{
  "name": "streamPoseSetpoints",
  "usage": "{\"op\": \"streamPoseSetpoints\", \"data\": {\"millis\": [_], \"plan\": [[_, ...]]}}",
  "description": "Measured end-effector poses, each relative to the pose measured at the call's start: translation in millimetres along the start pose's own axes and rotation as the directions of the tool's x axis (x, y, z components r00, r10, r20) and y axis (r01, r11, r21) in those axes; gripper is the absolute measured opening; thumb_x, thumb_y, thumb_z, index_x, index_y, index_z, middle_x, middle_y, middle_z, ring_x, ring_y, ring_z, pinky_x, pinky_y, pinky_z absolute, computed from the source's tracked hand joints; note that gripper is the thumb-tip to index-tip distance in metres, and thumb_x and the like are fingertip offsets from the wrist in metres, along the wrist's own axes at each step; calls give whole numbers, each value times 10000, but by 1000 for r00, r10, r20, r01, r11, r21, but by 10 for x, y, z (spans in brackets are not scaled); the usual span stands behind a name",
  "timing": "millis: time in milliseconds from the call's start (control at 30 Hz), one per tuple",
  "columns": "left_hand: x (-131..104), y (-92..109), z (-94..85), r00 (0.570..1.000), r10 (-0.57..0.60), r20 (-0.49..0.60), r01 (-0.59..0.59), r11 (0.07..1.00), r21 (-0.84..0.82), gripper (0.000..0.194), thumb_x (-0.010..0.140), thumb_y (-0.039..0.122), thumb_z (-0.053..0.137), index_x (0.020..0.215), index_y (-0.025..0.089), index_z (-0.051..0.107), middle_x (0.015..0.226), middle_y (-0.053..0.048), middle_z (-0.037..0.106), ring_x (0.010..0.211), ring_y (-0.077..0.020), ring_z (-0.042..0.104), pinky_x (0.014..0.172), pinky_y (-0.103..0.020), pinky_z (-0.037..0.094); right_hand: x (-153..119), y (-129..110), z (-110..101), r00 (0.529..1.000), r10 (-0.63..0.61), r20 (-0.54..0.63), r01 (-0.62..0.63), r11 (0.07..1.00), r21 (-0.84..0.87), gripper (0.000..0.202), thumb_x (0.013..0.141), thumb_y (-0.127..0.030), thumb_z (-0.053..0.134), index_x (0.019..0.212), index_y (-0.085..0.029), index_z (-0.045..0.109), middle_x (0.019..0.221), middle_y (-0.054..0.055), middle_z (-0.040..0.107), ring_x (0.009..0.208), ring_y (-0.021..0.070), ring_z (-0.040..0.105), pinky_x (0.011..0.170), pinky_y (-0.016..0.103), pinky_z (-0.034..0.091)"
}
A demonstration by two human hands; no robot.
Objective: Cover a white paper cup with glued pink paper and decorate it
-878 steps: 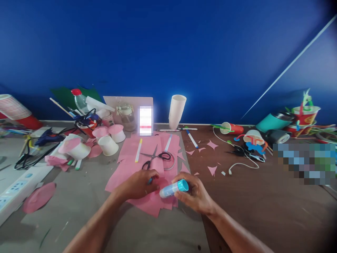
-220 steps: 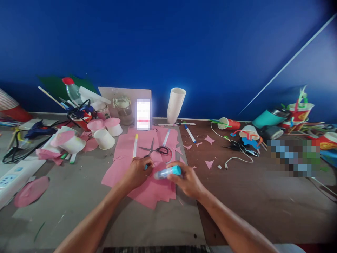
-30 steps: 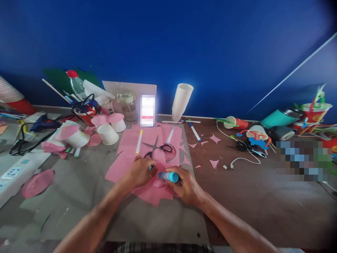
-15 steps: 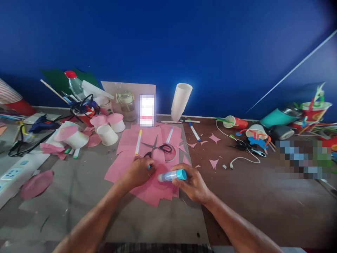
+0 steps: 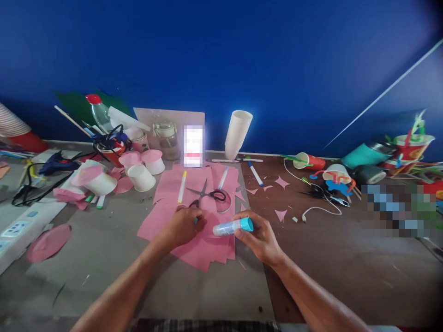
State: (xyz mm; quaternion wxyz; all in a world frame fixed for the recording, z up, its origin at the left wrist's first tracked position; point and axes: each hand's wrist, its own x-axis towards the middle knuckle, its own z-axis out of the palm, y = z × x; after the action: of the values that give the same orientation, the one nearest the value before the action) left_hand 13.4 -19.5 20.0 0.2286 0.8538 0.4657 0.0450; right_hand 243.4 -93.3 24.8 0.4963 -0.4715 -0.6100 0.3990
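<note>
My right hand point(image 5: 259, 236) is closed around the turquoise end of a glue stick point(image 5: 229, 227), which lies nearly level with its clear end pointing left. Opposite it, my left hand point(image 5: 185, 226) is curled shut above pink paper sheets point(image 5: 162, 219). A sliver of a small blue cap shows between its thumb and fingers; the rest is hidden. Just beyond the hands, open-bladed scissors point(image 5: 204, 193) with black handles rest on the paper. A yellow-ended marker point(image 5: 182, 186) and a pale marker point(image 5: 223, 178) lie there too.
Left stand paper cups point(image 5: 141, 177), some with pink paper on them, and a power strip point(image 5: 20, 230). A cup stack point(image 5: 238, 133) leans near the blue wall by a glass jar point(image 5: 165, 140). Pink scraps point(image 5: 282, 182) and a white cable point(image 5: 321, 213) lie right.
My right hand and the glue stick have shifted a little to the right, widening the gap from my left hand. My left hand stays almost in place.
</note>
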Motion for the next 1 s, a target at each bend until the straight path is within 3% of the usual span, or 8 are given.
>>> {"op": "streamPoseSetpoints", "data": {"millis": [300, 467, 667, 833, 1000], "plan": [[13, -32, 41, 1000, 12, -5, -12, 1000, -6, 194, 871, 178, 479, 681, 198, 514, 716, -15, 688, 684, -164, 618, 789, -334, 408, 0, -34, -44, 998, -12, -62, 15, 999, 52, 300, 845, -481, 722, 848, -184, 682, 612, -37, 542, 506, 102, 422, 483, 231, 350], [11, -28, 44, 999, 29, -13, -28, 999, 40, 254, 914, 235, 473, 670, 198, 534, 682, -14, 683, 658, -169, 613, 774, -341, 414, -17, 21, 25, 996, -66, 65, 72, 993, -93, 221, 838, -396, 711, 903, -185, 693, 756, 19, 668, 622, 146, 567, 576, 253, 440], [-10, 46, -14, 1000, 0, 24, -1, 999, 51, 212, 892, 209, 472, 722, 201, 599, 835, -39, 753, 837, -219, 674, 872, -377, 413, -60, 118, 168, 971, -14, 238, 89, 948, -305, 164, 817, -310, 725, 923, -187, 707, 756, 46, 692, 712, 194, 623, 639, 285, 486], [0, 37, -8, 999, -24, 47, 22, 999, 25, 199, 859, 196, 463, 720, 209, 604, 855, -23, 752, 834, -201, 670, 910, -370, 408, -72, 126, 206, 940, -81, 332, 185, 937, -296, 169, 828, -262, 749, 985, -214, 709, 864, 60, 745, 769, 200, 648, 753, 318, 518], [6, 33, 9, 999, -41, 33, 41, 999, 3, 207, 855, 179, 465, 693, 210, 588, 815, -15, 742, 818, -204, 658, 922, -380, 391, -76, 180, 249, 927, -74, 367, 178, 950, -258, 208, 852, -248, 742, 1056, -223, 707, 943, 66, 769, 820, 207, 673, 823, 339, 527]]}}
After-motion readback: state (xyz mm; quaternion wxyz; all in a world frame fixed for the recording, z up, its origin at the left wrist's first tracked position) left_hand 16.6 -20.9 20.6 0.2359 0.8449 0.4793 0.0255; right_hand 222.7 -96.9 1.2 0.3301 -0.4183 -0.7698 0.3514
